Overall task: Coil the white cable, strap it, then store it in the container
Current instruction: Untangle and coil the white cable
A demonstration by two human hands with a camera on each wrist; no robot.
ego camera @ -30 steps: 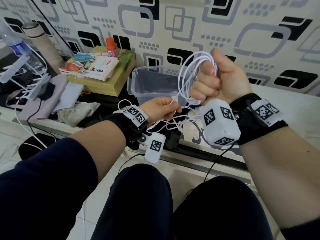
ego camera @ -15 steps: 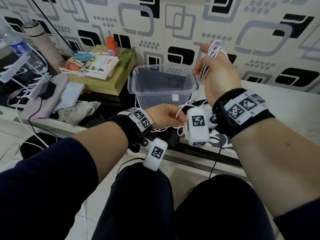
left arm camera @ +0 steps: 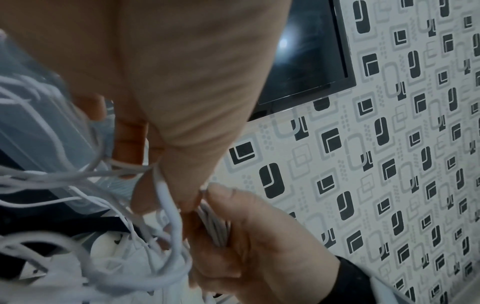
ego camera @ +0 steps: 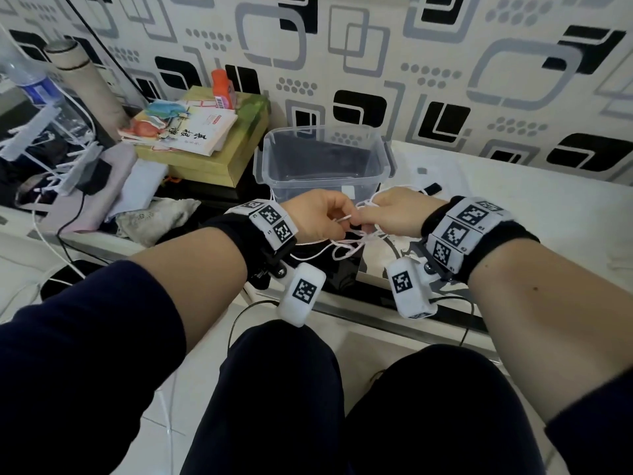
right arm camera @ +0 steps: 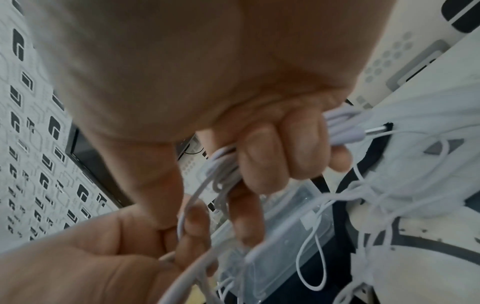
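Observation:
My two hands meet just in front of the clear plastic container [ego camera: 322, 156]. The right hand [ego camera: 387, 214] grips a bundle of white cable [right arm camera: 223, 170] loops in its curled fingers, with a metal plug tip [right arm camera: 376, 129] poking out past the knuckles. My left hand [ego camera: 322, 217] pinches a single strand of the same cable [left arm camera: 166, 197] between thumb and fingertips, right against the right hand [left arm camera: 249, 236]. Loose loops of white cable [ego camera: 339, 246] hang below both hands, over the table edge. No strap can be told apart from the cable.
Books on a yellow box [ego camera: 205, 145] with an orange bottle [ego camera: 222, 84] lie left of the container. Further left are a water bottle [ego camera: 24, 80], a cardboard tube [ego camera: 85, 84] and a white rack. A small dark item [ego camera: 432, 189] lies on the white table [ego camera: 548, 207].
The right hand came down from head height with the coiled loops to meet the left hand in front of the container. The left hand rose slightly and kept its pinch on the strand.

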